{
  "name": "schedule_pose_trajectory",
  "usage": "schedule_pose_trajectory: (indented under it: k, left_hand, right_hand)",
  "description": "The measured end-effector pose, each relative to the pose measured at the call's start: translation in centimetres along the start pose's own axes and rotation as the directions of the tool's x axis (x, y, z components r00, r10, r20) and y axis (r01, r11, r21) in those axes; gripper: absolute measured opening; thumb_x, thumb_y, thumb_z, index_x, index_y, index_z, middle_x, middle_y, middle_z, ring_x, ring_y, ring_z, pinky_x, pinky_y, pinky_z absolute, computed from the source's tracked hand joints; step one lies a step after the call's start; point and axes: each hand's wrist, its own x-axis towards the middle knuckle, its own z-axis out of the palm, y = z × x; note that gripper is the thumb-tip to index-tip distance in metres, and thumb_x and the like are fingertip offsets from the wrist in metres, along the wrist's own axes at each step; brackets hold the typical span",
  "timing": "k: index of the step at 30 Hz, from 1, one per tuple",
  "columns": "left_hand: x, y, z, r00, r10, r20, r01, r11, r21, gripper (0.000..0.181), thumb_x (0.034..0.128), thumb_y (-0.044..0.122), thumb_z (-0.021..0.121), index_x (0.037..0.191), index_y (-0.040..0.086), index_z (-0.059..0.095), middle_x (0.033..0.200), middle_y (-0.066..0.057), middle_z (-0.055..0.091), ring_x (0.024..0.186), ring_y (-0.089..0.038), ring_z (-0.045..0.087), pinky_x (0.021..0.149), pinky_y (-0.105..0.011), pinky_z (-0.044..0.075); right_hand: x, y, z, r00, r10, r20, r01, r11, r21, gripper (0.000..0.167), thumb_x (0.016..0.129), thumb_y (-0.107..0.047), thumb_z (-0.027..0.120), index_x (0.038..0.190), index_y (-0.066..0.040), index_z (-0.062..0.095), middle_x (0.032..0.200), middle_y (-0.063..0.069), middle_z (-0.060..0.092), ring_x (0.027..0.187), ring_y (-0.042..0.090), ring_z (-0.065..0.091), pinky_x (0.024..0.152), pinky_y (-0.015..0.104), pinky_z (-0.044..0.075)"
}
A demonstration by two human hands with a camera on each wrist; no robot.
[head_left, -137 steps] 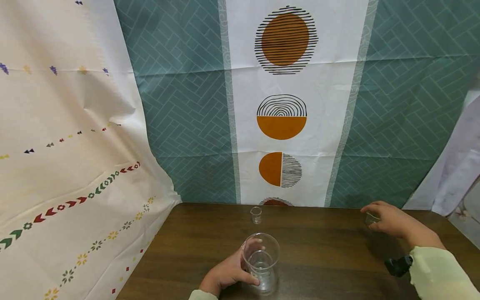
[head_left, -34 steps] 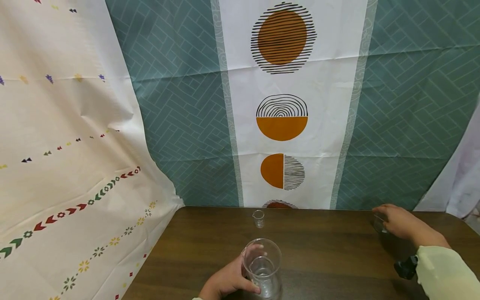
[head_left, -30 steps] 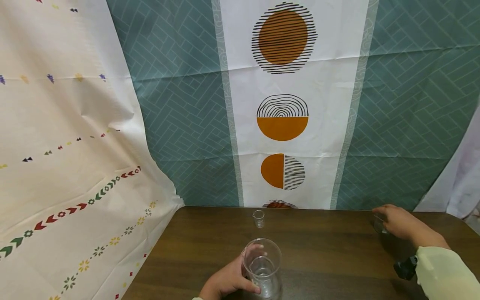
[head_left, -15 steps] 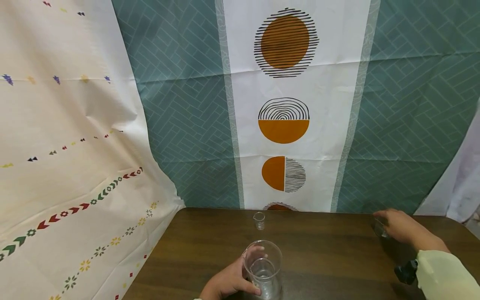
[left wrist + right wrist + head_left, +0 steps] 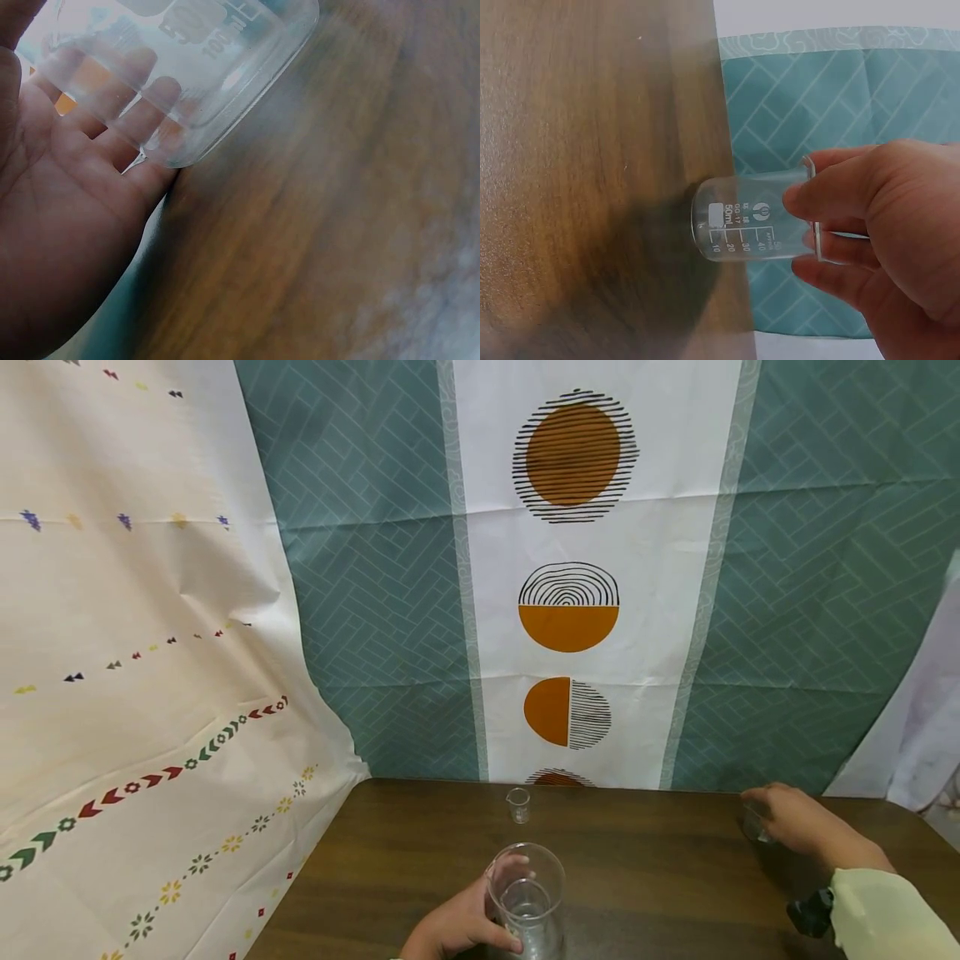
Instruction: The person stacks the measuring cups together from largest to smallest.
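Small glass (image 5: 742,202) at far right of the table (image 5: 637,877), base contact unclear; right hand (image 5: 907,217) pinches it near the rim: grip lightly, keep upright; left hand (image 5: 465,917) curls round the big glass (image 5: 542,931), best held steady; tiny glass (image 5: 519,807) stands beyond.

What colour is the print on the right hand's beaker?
White print, best seen in the right wrist view.

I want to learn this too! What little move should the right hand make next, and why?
Maybe lift the 50ml beaker gently: the right hand has its fingers around its top, and the left hand holds the big beaker.
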Motion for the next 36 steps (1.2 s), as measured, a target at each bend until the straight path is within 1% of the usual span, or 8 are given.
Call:
schedule_pose_trajectory:
  k: [3, 7, 10, 16, 23, 29, 33, 36]
  left_hand:
    - [0.0, 0.0, 0.1, 1.0, -0.001, -0.003, 0.001, 1.0, -0.001, 0.09, 0.0756, 0.006, 0.082, 0.146, 0.017, 0.026, 0.148, -0.017, 0.036, 0.13, -0.016, 0.046, 0.103, -0.023, 0.042]
    - [-0.1, 0.0, 0.1, 1.0, 0.004, 0.01, -0.003, 1.0, -0.03, 0.089, 0.0765, 0.005, 0.081, 0.146, 0.016, 0.026, 0.146, -0.018, 0.04, 0.13, -0.019, 0.047, 0.102, -0.024, 0.044]
    - [-0.1, 0.0, 0.2, 1.0, 0.009, 0.017, -0.008, 0.999, -0.047, 0.089, 0.077, 0.004, 0.08, 0.146, 0.015, 0.025, 0.145, -0.019, 0.042, 0.129, -0.019, 0.048, 0.101, -0.025, 0.045]
    - [-0.1, -0.1, 0.2, 1.0, 0.023, 0.01, -0.023, 0.999, -0.046, 0.089, 0.0762, 0.003, 0.08, 0.146, 0.015, 0.025, 0.144, -0.02, 0.042, 0.127, -0.018, 0.05, 0.1, -0.025, 0.045]
    - [0.0, -0.2, 0.2, 0.999, 0.048, 0.016, -0.047, 0.998, -0.046, 0.089, 0.0762, 0.004, 0.08, 0.146, 0.014, 0.025, 0.145, -0.026, 0.04, 0.127, -0.014, 0.05, 0.101, -0.024, 0.044]
    - [0.0, -0.4, 0.2, 0.998, 0.063, 0.012, -0.063, 0.998, -0.032, 0.09, 0.0759, 0.005, 0.081, 0.145, 0.012, 0.025, 0.143, -0.021, 0.043, 0.126, -0.012, 0.05, 0.102, -0.024, 0.043]
    - [0.0, -0.3, 0.2, 0.998, 0.055, 0.01, -0.054, 0.998, -0.023, 0.09, 0.0761, 0.007, 0.081, 0.146, 0.013, 0.025, 0.143, -0.017, 0.043, 0.126, -0.012, 0.05, 0.101, -0.024, 0.044]
    - [0.0, -0.4, 0.1, 0.999, 0.046, 0.009, -0.046, 0.999, -0.022, 0.09, 0.0764, 0.008, 0.082, 0.146, 0.013, 0.025, 0.144, -0.017, 0.043, 0.126, -0.012, 0.05, 0.101, -0.023, 0.044]
  right_hand:
    - [0.0, -0.4, -0.3, 1.0, -0.001, 0.014, 0.001, 1.0, 0.003, 0.036, 0.077, 0.003, 0.065, 0.112, 0.01, 0.063, 0.1, 0.025, 0.064, 0.093, 0.045, 0.06, 0.079, 0.056, 0.049]
    - [0.0, -0.9, -0.7, 0.997, 0.031, 0.074, -0.033, 0.999, 0.026, 0.035, 0.081, -0.001, 0.066, 0.115, 0.008, 0.062, 0.105, 0.026, 0.063, 0.098, 0.048, 0.058, 0.08, 0.057, 0.048]
    - [-0.1, -1.3, -0.8, 0.993, 0.051, 0.102, -0.055, 0.998, 0.037, 0.035, 0.083, -0.003, 0.066, 0.116, 0.007, 0.063, 0.108, 0.026, 0.063, 0.101, 0.048, 0.057, 0.081, 0.057, 0.048]
    - [-0.3, -2.0, -1.4, 0.995, 0.02, 0.096, -0.023, 0.999, 0.033, 0.032, 0.082, -0.005, 0.067, 0.112, 0.005, 0.065, 0.104, 0.022, 0.065, 0.099, 0.045, 0.059, 0.081, 0.056, 0.048]
    - [-0.3, -2.8, -1.8, 0.995, 0.004, 0.095, -0.004, 1.0, 0.004, 0.033, 0.081, -0.004, 0.068, 0.112, 0.005, 0.064, 0.103, 0.022, 0.065, 0.097, 0.045, 0.06, 0.081, 0.056, 0.048]
    - [-0.3, -3.6, -2.4, 0.994, -0.005, 0.111, 0.004, 1.0, 0.011, 0.033, 0.081, -0.007, 0.069, 0.113, 0.004, 0.064, 0.105, 0.022, 0.065, 0.1, 0.046, 0.059, 0.083, 0.057, 0.048]
    - [-0.5, -4.1, -2.7, 0.993, -0.011, 0.119, 0.009, 1.0, 0.011, 0.033, 0.082, -0.008, 0.069, 0.113, 0.003, 0.064, 0.106, 0.022, 0.065, 0.1, 0.046, 0.059, 0.083, 0.057, 0.048]
    - [-0.6, -4.5, -2.9, 0.992, -0.012, 0.124, 0.011, 1.0, 0.011, 0.033, 0.082, -0.008, 0.069, 0.113, 0.002, 0.064, 0.106, 0.021, 0.065, 0.101, 0.045, 0.059, 0.083, 0.056, 0.048]
